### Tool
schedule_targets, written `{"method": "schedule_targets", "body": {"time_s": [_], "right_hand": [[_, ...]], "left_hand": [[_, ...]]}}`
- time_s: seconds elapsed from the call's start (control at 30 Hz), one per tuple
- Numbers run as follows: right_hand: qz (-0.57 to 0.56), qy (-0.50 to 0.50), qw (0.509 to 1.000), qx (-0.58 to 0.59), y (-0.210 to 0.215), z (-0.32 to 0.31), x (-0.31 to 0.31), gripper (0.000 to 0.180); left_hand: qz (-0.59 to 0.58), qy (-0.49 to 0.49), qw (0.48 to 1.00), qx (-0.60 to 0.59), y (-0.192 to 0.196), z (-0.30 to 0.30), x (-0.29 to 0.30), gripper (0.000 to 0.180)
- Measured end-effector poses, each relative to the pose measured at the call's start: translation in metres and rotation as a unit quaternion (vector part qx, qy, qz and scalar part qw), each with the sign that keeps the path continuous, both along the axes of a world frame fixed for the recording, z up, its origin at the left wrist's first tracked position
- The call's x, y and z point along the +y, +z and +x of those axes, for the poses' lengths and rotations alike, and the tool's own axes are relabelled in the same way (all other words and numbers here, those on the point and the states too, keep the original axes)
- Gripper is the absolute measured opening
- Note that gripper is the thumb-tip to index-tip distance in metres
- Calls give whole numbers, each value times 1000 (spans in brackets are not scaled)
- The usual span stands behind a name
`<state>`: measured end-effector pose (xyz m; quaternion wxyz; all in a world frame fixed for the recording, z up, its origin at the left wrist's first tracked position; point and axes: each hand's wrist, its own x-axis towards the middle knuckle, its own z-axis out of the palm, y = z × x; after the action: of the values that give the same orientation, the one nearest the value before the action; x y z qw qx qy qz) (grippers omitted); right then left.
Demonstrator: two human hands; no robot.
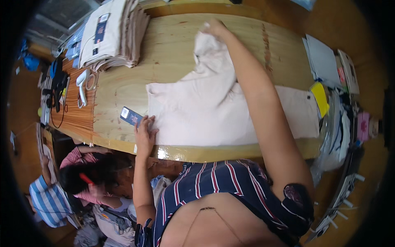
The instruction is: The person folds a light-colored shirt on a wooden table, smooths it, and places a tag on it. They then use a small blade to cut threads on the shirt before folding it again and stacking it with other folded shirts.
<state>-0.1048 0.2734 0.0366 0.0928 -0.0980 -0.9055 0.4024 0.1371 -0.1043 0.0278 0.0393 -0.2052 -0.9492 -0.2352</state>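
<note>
Pale pink, almost cream, the garment point(197, 111) in front of you lies across the light wooden table point(168, 49), its near edge running roughly along the table's front border. Its surface looks soft, matt and plain, fairly smooth across the lower half and rumpled where one long part reaches up and away from you. Creases run along that raised part, deepest around its middle, and its outer side folds over itself and falls into shadow. Another long part stretches flat to your right, passing under your right forearm, with a small dark mark near its end, just beside a yellow card point(319, 99). On your left, the garment ends in a straighter edge with a pointed upper corner. Your left hand point(145, 131) rests at that edge, fingers spread and bent, some of them on the cloth, right next to a dark blue tag point(130, 116) with a white label. Your right hand point(214, 28) is at the far tip of the raised part; its fingers are too small and blurred to tell whether they pinch the cloth. Beyond, at the upper left, stands a stack of folded clothes point(111, 41) in a similar pale shade.
</note>
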Motion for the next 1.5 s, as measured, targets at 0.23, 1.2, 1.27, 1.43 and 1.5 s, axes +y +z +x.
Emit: {"method": "schedule_targets", "body": {"time_s": [0.23, 1.2, 1.27, 1.43, 1.5], "right_hand": [[-99, 236, 945, 202, 158, 207, 94, 15], [241, -497, 822, -142, -37, 475, 53, 56], [256, -545, 787, -133, -38, 477, 50, 57], [136, -509, 844, -105, -44, 467, 66, 45], [26, -517, 855, 3, -49, 462, 78, 40]], "left_hand": [[-24, 25, 999, 0, -3, 5, -19, 52], [-194, 4, 980, 41, 2, -27, 84, 51], [-54, -122, 991, 3, 6, -3, 143, 52], [-36, -453, 885, 102, -13, 58, 263, 54], [-47, -471, 873, 120, -18, 58, 267, 55]]}}
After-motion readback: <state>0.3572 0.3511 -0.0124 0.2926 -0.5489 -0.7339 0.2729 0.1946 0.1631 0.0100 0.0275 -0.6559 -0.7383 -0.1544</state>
